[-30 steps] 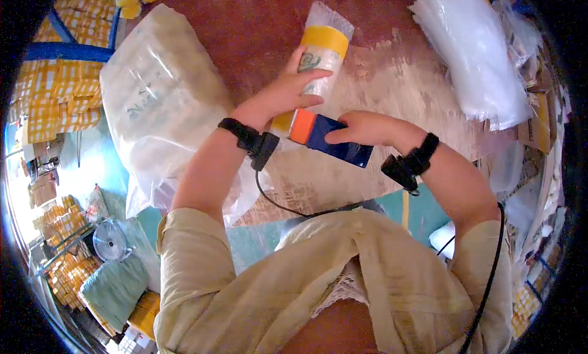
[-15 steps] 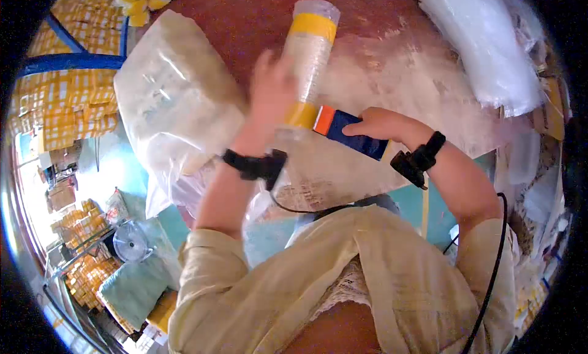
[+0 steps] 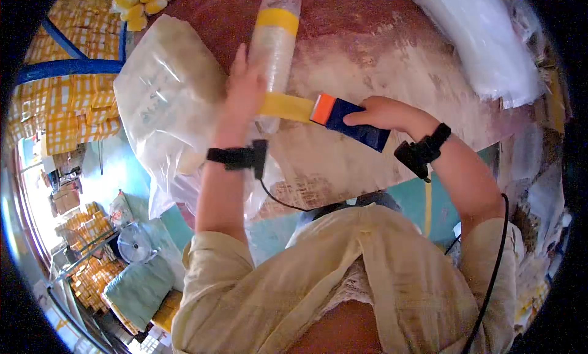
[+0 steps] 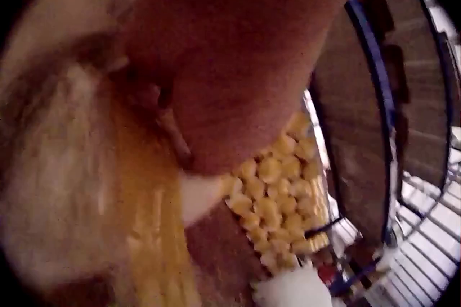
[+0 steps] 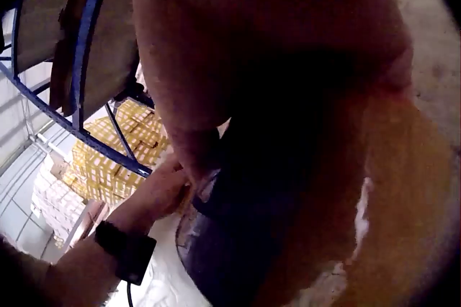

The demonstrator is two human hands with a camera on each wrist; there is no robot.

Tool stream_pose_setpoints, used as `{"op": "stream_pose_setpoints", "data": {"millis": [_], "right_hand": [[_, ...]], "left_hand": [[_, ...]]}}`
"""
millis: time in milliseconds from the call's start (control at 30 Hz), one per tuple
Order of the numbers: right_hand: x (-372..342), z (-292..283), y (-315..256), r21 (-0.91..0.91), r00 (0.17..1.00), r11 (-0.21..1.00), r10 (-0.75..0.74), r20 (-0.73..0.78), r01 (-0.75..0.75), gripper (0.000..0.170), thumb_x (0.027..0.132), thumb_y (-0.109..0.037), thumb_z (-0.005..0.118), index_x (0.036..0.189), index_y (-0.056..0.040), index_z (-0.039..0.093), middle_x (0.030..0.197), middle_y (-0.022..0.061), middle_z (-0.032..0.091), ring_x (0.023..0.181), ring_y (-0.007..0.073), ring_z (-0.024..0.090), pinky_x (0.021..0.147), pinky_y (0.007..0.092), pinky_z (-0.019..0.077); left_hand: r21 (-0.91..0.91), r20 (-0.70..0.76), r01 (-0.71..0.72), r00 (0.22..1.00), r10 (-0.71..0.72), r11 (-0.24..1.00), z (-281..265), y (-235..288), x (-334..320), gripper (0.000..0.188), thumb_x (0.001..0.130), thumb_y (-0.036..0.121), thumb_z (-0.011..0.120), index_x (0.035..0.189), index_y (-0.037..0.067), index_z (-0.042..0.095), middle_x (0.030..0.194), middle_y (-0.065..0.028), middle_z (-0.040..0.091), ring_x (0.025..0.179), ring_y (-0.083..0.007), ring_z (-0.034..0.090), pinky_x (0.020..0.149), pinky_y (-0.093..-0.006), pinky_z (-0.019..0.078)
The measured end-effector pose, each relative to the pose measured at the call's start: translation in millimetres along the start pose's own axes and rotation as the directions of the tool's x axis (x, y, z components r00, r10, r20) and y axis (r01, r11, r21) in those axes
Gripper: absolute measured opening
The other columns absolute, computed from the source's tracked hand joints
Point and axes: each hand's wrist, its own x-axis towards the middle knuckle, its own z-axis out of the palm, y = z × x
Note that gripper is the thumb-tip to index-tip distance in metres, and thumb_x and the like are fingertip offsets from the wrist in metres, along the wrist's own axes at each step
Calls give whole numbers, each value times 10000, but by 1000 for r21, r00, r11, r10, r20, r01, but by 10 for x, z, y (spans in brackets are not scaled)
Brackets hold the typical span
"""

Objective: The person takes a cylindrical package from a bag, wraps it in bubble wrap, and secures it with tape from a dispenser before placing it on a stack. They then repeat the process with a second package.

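Note:
A clear, plastic-wrapped roll [image 3: 274,57] with a yellow tape band near its far end lies on the table. My left hand [image 3: 244,87], blurred, is at the roll's left side with its fingers extended. In my right hand [image 3: 389,114] I grip a dark blue tape dispenser [image 3: 358,124] with an orange front edge, the thumb lying over its top. A strip of yellow tape [image 3: 288,106] stretches from the dispenser to the near end of the roll. The left wrist view shows the yellow tape [image 4: 155,213] close up beneath the hand.
A large filled plastic bag [image 3: 168,78] lies on the table [image 3: 361,66] to the left. White plastic packaging [image 3: 478,44] is at the right. Yellow-ended rolls [image 4: 270,184] are stacked at the back left. Yellow-and-white checked packages [image 3: 79,109] stand behind blue rack bars [image 3: 70,69].
The roll has moved left, with my left hand shifting left from on top to its side. A length of yellow tape now spans between dispenser and roll; the right hand keeps its grip.

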Motion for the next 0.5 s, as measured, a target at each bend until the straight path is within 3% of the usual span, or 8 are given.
{"op": "stream_pose_setpoints", "data": {"millis": [67, 100, 200, 300, 367, 500], "right_hand": [[84, 65, -11, -8, 1000, 1000, -19, 11, 19, 525, 759, -456, 581, 900, 48, 622, 791, 123, 625, 706, 181, 576, 648, 293, 441], [191, 94, 71, -31, 1000, 999, -19, 1, 19, 535, 758, -465, 577, 890, 52, 622, 786, 128, 625, 705, 186, 577, 646, 296, 441], [66, 30, 42, -26, 1000, 999, -21, -10, 21, 549, 755, -475, 574, 881, 57, 622, 776, 139, 625, 704, 196, 578, 647, 303, 442], [-112, -70, -21, -57, 999, 997, -43, -1, 43, 547, 754, -474, 577, 888, 54, 622, 784, 143, 628, 711, 204, 581, 655, 312, 445], [-145, -122, 87, -201, 998, 980, -10, -63, -3, 522, 758, -456, 582, 892, 47, 622, 787, 148, 633, 710, 214, 587, 660, 319, 449], [-466, -186, 304, -220, 999, 975, -38, 8, 39, 513, 770, -448, 572, 879, 52, 616, 739, 157, 630, 664, 222, 591, 638, 333, 456]], "left_hand": [[200, -39, 108, 994, -102, 974, 190, 141, -84, 540, 788, 214, 573, 1299, 199, 398, 1395, -234, 179, 1265, -355, 273, 998, -421, 305], [166, -98, 124, 989, -108, 978, 232, 217, -94, 593, 767, 267, 595, 1313, 213, 368, 1372, -243, 215, 1195, -395, 355, 936, -442, 370], [259, -92, 220, 975, -202, 940, 85, 626, -116, 746, 717, 285, 667, 1350, 216, 279, 1296, -307, 280, 1123, -456, 408, 902, -455, 409], [256, -71, 243, 970, -233, 936, 96, 559, -93, 867, 651, 366, 712, 1363, 223, 240, 1284, -290, 299, 1083, -451, 443, 872, -466, 428], [254, -87, 231, 973, -216, 939, 175, 596, -118, 865, 659, 365, 708, 1366, 223, 230, 1279, -281, 308, 1083, -447, 442, 869, -471, 427], [217, -41, 248, 969, -245, 944, 337, 949, -240, 833, 686, 373, 684, 1368, 236, 224, 1293, -271, 306, 1117, -445, 414, 864, -476, 428]]}}
